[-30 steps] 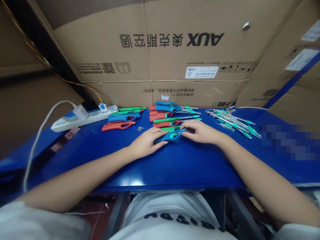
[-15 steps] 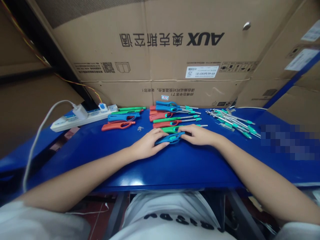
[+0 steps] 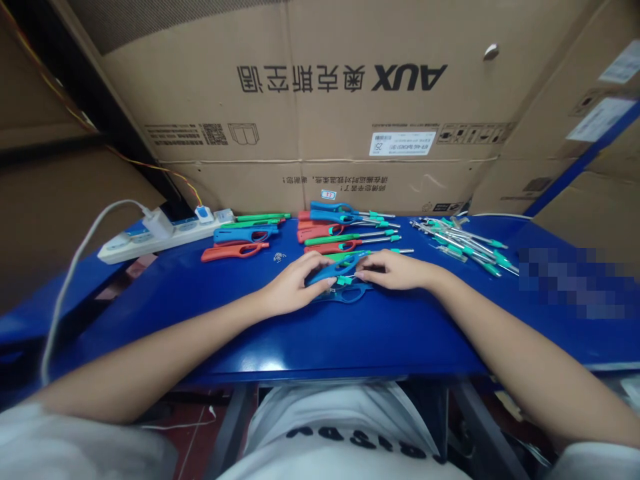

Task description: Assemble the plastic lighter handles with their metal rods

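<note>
Well apart from the grip, on its far left, we see a white power strip (image 3: 116,250) at the edge of the blue table (image 3: 400,340). Nearer to the grip, and a little behind it, there lie a red handle (image 3: 220,254), a blue handle (image 3: 233,235) and some green handles (image 3: 257,218), all without metal tube. Between these and the grip we find a small heap of metal bits (image 3: 279,257), just behind the left hand (image 3: 293,285). This hand has its thumb and fingers bent together, and they pinch the left end of the upper blue shell (image 3: 343,267). The lower blue shell (image 3: 347,294) is just on the near side of it, partly below the left thumb, and a teal piece (image 3: 344,281) shows in the gap between both shells. Directly behind the grip we count several lighters (image 3: 320,234) in a row, their tubes pointing to the right. The right hand (image 3: 397,270) has its bent fingertips and thumb at the right end of the upper shell; we cannot tell what exactly they pinch there. To the right of the grip, and somewhat behind, lies a loose pile of metal tubes (image 3: 473,248) with teal tips.
</note>
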`<action>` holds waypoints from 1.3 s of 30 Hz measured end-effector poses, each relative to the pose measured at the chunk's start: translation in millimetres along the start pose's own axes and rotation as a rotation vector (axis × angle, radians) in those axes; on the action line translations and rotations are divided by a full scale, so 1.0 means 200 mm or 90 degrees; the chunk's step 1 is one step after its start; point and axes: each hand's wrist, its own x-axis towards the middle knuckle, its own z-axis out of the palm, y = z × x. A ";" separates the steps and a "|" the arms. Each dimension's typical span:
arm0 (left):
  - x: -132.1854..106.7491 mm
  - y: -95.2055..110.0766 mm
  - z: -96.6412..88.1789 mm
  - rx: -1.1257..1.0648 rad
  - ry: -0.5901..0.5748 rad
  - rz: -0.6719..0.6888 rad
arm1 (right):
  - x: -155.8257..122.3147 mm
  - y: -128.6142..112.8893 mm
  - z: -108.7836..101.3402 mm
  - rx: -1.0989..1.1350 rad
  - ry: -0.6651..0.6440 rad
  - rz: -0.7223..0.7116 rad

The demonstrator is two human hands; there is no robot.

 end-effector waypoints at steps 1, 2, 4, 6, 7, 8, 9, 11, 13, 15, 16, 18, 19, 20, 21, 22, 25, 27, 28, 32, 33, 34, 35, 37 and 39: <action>0.00 0.00 0.00 -0.013 0.015 -0.005 | 0.00 0.00 0.00 -0.002 0.001 -0.002; 0.01 -0.01 0.00 -0.027 0.031 -0.009 | 0.00 0.01 0.00 -0.003 0.002 -0.005; 0.01 -0.02 -0.01 -0.054 0.077 -0.021 | -0.01 0.02 -0.01 -0.007 -0.001 -0.003; 0.02 -0.02 -0.03 -0.075 0.120 -0.042 | -0.01 0.02 -0.02 -0.009 -0.004 0.006; 0.02 -0.02 -0.03 -0.079 0.133 -0.056 | -0.01 0.03 -0.02 -0.009 -0.003 0.010; 0.02 -0.02 -0.04 -0.078 0.135 -0.068 | -0.02 0.03 -0.02 -0.007 0.000 0.012; 0.02 -0.01 -0.05 -0.071 0.123 -0.075 | -0.02 0.03 -0.02 -0.005 0.006 0.014; 0.02 0.01 -0.05 -0.036 0.085 -0.068 | -0.02 0.02 -0.02 0.000 0.025 0.014; 0.01 0.03 -0.05 0.008 0.048 -0.043 | -0.02 0.00 -0.02 0.007 0.046 0.009; 0.00 0.04 -0.03 0.041 0.011 -0.023 | -0.02 -0.03 -0.02 0.011 0.063 -0.002; 0.00 0.04 -0.03 0.052 -0.007 -0.019 | -0.02 -0.04 -0.02 0.013 0.071 -0.008; 0.00 0.02 -0.02 0.071 -0.042 -0.014 | -0.02 -0.06 -0.02 0.017 0.085 -0.016; 0.00 0.02 -0.02 0.079 -0.052 -0.012 | -0.02 -0.06 -0.02 0.020 0.091 -0.019; 0.00 0.01 -0.02 0.084 -0.056 -0.011 | -0.02 -0.07 -0.02 0.021 0.096 -0.020; 0.00 0.00 -0.02 0.086 -0.056 -0.011 | -0.02 -0.08 -0.03 0.021 0.098 -0.020; 0.00 0.00 -0.03 0.086 -0.055 -0.010 | -0.02 -0.08 -0.03 0.020 0.101 -0.019; 0.01 -0.01 -0.04 0.085 -0.048 -0.008 | -0.02 -0.08 -0.04 0.009 0.107 -0.014; 0.02 -0.01 -0.05 0.095 -0.045 -0.005 | -0.03 -0.06 -0.05 -0.001 0.105 -0.012; 0.02 -0.02 -0.06 0.101 -0.045 -0.003 | -0.03 -0.06 -0.06 -0.006 0.103 -0.013; 0.05 -0.02 -0.11 0.119 -0.033 0.012 | -0.02 -0.03 -0.07 -0.002 0.102 -0.016; 0.06 -0.02 -0.13 0.124 -0.030 0.018 | -0.02 -0.03 -0.08 0.005 0.101 -0.016; 0.07 -0.02 -0.14 0.130 -0.031 0.024 | -0.02 -0.03 -0.08 0.011 0.099 -0.016; 0.07 -0.03 -0.16 0.137 -0.034 0.030 | -0.03 -0.03 -0.09 0.013 0.096 -0.017; 0.07 -0.05 -0.20 0.158 -0.043 0.038 | -0.04 -0.01 -0.11 0.009 0.097 -0.011; 0.08 -0.09 -0.24 0.189 -0.035 0.023 | -0.07 0.01 -0.15 0.005 0.133 0.012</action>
